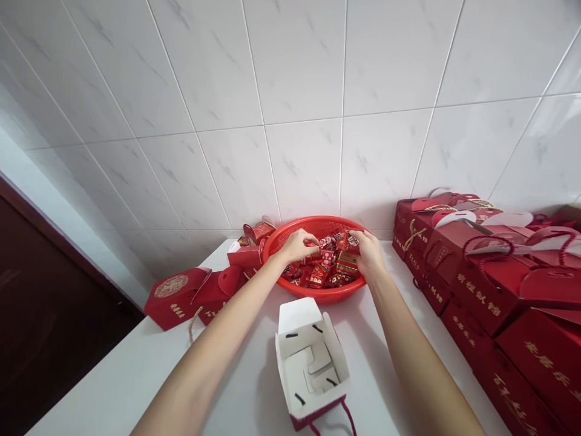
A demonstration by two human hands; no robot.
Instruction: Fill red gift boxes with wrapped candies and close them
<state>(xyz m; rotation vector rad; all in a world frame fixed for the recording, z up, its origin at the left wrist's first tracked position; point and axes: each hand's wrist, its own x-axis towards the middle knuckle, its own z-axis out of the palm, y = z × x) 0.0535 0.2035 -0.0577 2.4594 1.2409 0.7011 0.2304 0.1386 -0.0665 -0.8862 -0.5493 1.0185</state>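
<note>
Both hands reach into a red plastic basket (333, 297) filled with small wrapped red sweets (318, 275). My left hand (299, 246) is over the basket's left side, fingers bent and closed together at the sweets; what they hold, if anything, is hidden. On the right side my right hand (368, 254) pinches a red wrapped sweet (351, 243) between thumb and fingers. Nearer to me than the basket, an open box (313, 363), white inside with dark cord ends and a dark red cord handle, stands with nothing inside it.
Closed red gift boxes (177, 297) with gold print stand left of the basket. Stacked red boxes (481, 290) with cord handles fill the right side of the white table (109, 387). A tiled wall (299, 169) rises behind.
</note>
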